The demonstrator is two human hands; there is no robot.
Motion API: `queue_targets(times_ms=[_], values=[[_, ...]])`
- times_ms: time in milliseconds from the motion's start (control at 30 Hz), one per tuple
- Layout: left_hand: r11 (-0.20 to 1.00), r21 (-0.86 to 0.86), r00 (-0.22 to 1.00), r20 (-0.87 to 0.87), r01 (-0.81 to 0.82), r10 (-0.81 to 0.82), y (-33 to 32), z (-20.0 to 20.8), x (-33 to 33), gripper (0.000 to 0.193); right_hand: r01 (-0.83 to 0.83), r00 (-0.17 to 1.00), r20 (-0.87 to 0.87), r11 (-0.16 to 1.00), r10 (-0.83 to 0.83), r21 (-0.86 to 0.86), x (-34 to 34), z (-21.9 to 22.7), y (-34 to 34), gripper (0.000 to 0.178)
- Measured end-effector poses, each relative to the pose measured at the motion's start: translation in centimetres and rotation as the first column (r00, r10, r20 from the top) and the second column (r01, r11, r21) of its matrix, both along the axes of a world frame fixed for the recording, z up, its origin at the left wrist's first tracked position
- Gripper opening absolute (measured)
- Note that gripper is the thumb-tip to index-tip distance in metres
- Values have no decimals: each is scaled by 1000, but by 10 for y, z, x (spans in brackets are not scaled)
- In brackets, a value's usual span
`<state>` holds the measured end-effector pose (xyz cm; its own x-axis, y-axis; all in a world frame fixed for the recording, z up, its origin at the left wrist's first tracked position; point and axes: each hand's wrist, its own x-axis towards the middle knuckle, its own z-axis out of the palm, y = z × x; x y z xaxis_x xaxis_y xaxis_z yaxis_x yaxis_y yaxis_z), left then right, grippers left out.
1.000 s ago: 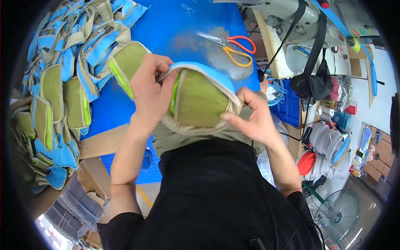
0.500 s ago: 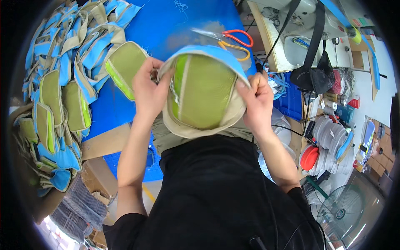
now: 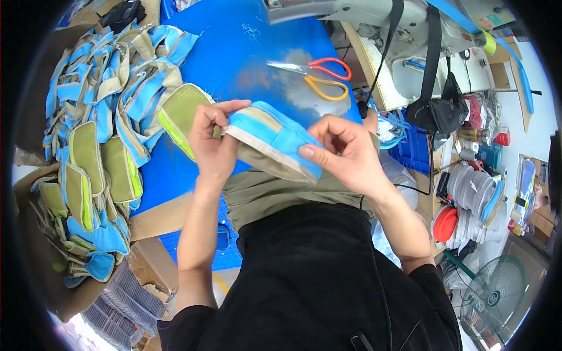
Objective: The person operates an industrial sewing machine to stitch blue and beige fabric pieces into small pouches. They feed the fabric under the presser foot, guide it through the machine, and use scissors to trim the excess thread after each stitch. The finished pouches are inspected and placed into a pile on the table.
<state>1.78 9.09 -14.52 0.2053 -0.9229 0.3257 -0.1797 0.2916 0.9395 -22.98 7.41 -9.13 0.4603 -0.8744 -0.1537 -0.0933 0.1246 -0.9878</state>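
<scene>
Above my lap, a sewn fabric pouch (image 3: 268,139) in blue and beige is tilted, its blue side up and its beige edge toward me. My left hand (image 3: 214,143) pinches its left end between thumb and fingers. At the other end my right hand (image 3: 349,153) grips the blue side, thumb on top. The pouch's green inside does not show now. Just past my left hand lies a green panel with beige binding (image 3: 184,116), joined to a pile of similar blue, beige and green pieces (image 3: 117,96).
Scissors with red and orange handles (image 3: 310,70) lie with blades spread on the blue table (image 3: 234,44). A sewing machine (image 3: 363,10) stands at the far right, with black straps (image 3: 432,58) hanging beside it. Stacked white spools (image 3: 471,187) and a fan (image 3: 494,292) are at right.
The pouch has turned over from showing its green mesh inside to showing its blue outer side. My right hand has moved inward and regripped it; the view has shifted slightly.
</scene>
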Motion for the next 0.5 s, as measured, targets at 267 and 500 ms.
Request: queue_targets(times_ms=[267, 500], values=[[971, -17, 961, -143, 239, -239, -17, 24, 1, 33, -1, 997, 71, 1000, 1, -7, 18, 7, 5, 15], [980, -99, 982, -57, 171, -177, -24, 41, -4, 34, 32, 989, 143, 999, -32, 6, 32, 28, -1, 15]])
